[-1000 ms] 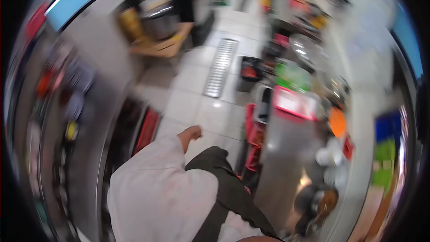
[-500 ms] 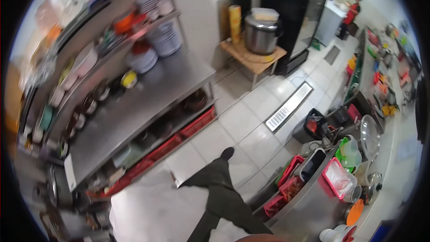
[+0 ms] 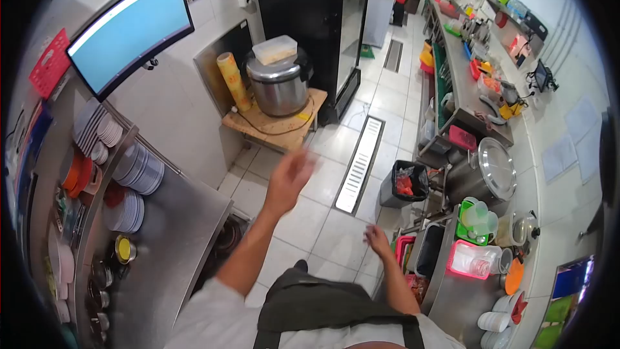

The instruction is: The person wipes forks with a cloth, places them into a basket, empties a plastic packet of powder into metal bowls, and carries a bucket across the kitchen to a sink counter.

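While the left hand (image 3: 292, 174) and right hand (image 3: 376, 240) extend over the tiled floor (image 3: 339, 239), both appear empty

Centre frame: left hand blurred, half open, fingers loosely curled, below the wooden table (image 3: 274, 140) on which I note the steel cooker (image 3: 278, 90), upper centre. Right of centre: right hand part open, fingers bent, near the dark bin (image 3: 395, 195).

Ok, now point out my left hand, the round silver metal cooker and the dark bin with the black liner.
Left hand (image 3: 292, 173): head view, middle of the blurred hand.
Round silver metal cooker (image 3: 280, 94): head view, front of its body.
Dark bin with the black liner (image 3: 390, 192): head view, outer side wall.
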`<state>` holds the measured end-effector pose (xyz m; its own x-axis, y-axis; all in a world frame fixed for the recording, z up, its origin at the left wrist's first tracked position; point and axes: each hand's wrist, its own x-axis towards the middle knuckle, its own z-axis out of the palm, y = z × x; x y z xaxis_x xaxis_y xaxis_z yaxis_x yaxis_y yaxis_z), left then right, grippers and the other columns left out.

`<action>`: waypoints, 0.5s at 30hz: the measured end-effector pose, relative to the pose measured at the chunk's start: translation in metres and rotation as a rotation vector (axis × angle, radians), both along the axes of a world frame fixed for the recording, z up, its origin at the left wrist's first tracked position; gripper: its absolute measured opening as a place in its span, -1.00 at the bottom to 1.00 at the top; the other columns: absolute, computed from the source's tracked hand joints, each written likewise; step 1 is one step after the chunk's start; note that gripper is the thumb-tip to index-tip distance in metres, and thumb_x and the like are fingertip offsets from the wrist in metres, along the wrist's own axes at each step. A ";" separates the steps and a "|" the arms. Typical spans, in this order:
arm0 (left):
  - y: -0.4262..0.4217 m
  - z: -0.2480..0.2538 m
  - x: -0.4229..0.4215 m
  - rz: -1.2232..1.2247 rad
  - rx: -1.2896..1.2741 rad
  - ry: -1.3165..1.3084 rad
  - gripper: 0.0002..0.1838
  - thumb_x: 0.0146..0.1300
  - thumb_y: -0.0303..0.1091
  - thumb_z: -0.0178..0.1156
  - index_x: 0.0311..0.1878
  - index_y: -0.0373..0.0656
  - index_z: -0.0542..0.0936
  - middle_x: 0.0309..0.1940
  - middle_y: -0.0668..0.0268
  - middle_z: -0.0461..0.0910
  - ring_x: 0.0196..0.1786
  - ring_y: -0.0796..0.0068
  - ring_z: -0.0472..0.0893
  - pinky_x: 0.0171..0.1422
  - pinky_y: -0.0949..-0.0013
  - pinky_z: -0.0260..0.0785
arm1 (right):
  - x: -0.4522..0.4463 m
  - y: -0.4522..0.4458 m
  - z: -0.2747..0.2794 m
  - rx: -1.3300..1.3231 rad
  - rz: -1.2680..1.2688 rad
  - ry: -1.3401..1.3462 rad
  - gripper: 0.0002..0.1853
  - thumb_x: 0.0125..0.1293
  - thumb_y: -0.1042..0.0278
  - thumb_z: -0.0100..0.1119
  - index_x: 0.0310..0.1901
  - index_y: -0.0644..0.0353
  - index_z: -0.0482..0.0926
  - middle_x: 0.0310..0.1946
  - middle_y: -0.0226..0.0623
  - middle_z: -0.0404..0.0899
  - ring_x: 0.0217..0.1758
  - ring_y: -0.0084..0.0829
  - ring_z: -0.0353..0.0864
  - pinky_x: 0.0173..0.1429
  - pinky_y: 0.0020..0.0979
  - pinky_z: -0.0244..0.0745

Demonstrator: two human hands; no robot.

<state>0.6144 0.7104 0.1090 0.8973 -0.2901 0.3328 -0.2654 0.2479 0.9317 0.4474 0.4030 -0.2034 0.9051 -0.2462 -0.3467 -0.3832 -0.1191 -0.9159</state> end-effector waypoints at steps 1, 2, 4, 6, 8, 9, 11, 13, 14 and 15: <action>-0.022 0.076 0.009 -0.099 -0.147 -0.211 -0.40 0.33 -0.21 0.24 0.33 -0.30 0.33 0.08 0.16 0.55 0.17 0.29 0.53 0.34 0.18 0.31 | 0.025 -0.001 0.005 -0.191 0.125 -0.086 -0.71 0.35 0.42 0.09 0.07 0.28 0.48 -0.24 -0.21 0.60 -0.33 -0.35 0.64 -0.24 -0.43 0.53; -0.044 0.141 0.011 -0.124 -0.309 -0.461 -0.25 0.28 -0.15 0.28 0.41 -0.31 0.20 0.20 0.07 0.46 0.25 0.23 0.49 0.38 0.12 0.28 | 0.045 -0.002 0.020 -0.190 0.156 -0.088 -0.71 0.34 0.41 0.11 0.07 0.28 0.48 -0.24 -0.22 0.60 -0.33 -0.37 0.64 -0.22 -0.43 0.53; -0.089 0.201 0.031 -0.300 -0.711 -0.735 -0.06 0.19 -0.12 0.38 0.47 -0.31 0.06 0.29 -0.04 0.36 0.33 0.15 0.42 0.42 0.05 0.25 | 0.063 -0.004 0.053 -0.111 0.157 -0.089 -0.72 0.35 0.40 0.11 0.05 0.28 0.50 -0.23 -0.23 0.59 -0.33 -0.42 0.62 -0.21 -0.44 0.53; -0.128 0.214 0.046 -0.424 -0.855 -0.818 -0.06 0.19 -0.13 0.38 0.46 -0.31 0.07 0.28 -0.04 0.37 0.33 0.14 0.42 0.42 0.05 0.25 | 0.066 -0.026 0.026 -0.005 0.108 0.020 -0.73 0.34 0.39 0.12 0.04 0.28 0.50 -0.22 -0.22 0.59 -0.33 -0.43 0.62 -0.22 -0.45 0.53; -0.174 0.214 0.070 -0.519 -0.916 -0.820 -0.07 0.19 -0.13 0.38 0.46 -0.32 0.08 0.27 -0.04 0.38 0.32 0.14 0.43 0.42 0.05 0.25 | 0.055 -0.063 -0.039 0.098 0.041 0.053 -0.74 0.34 0.40 0.12 0.02 0.29 0.51 -0.29 -0.26 0.58 -0.35 -0.47 0.60 -0.25 -0.45 0.52; -0.197 0.210 0.080 -0.549 -0.927 -0.803 -0.07 0.18 -0.14 0.38 0.46 -0.32 0.08 0.27 -0.04 0.38 0.32 0.14 0.43 0.42 0.05 0.25 | 0.038 -0.081 -0.070 0.061 0.034 0.164 -0.75 0.35 0.40 0.11 0.01 0.29 0.51 -0.32 -0.28 0.58 -0.37 -0.48 0.59 -0.25 -0.46 0.52; -0.247 0.207 0.101 -0.620 -0.936 -0.796 -0.08 0.18 -0.14 0.39 0.45 -0.32 0.09 0.26 -0.04 0.39 0.32 0.13 0.43 0.42 0.05 0.25 | 0.041 -0.118 -0.100 0.008 -0.005 0.258 -0.76 0.34 0.42 0.09 0.00 0.29 0.52 -0.37 -0.30 0.59 -0.40 -0.49 0.58 -0.26 -0.46 0.52; -0.295 0.206 0.120 -0.673 -0.926 -0.765 -0.08 0.18 -0.15 0.39 0.45 -0.32 0.10 0.25 -0.04 0.40 0.32 0.13 0.44 0.42 0.05 0.25 | 0.034 -0.144 -0.103 -0.003 -0.051 0.300 -0.76 0.33 0.43 0.08 -0.01 0.29 0.52 -0.41 -0.30 0.59 -0.42 -0.48 0.60 -0.26 -0.46 0.53; -0.322 0.206 0.129 -0.706 -0.923 -0.740 -0.09 0.18 -0.15 0.39 0.45 -0.33 0.10 0.25 -0.04 0.41 0.31 0.12 0.44 0.42 0.05 0.25 | 0.037 -0.160 -0.111 0.013 -0.083 0.255 -0.75 0.31 0.43 0.08 -0.01 0.29 0.53 -0.40 -0.28 0.60 -0.40 -0.47 0.61 -0.26 -0.45 0.54; -0.347 0.206 0.136 -0.745 -0.925 -0.708 -0.09 0.18 -0.15 0.39 0.44 -0.33 0.11 0.24 -0.04 0.41 0.31 0.12 0.44 0.42 0.05 0.25 | 0.046 -0.184 -0.126 0.023 -0.127 0.205 -0.75 0.30 0.44 0.07 -0.01 0.29 0.53 -0.39 -0.26 0.61 -0.39 -0.45 0.63 -0.25 -0.45 0.55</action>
<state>0.7502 0.3632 0.3150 0.1905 -0.0478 0.9805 -0.1415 0.9870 0.0756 0.4929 0.2191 -0.3296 0.7778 -0.3433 -0.5265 -0.5717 -0.0382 -0.8196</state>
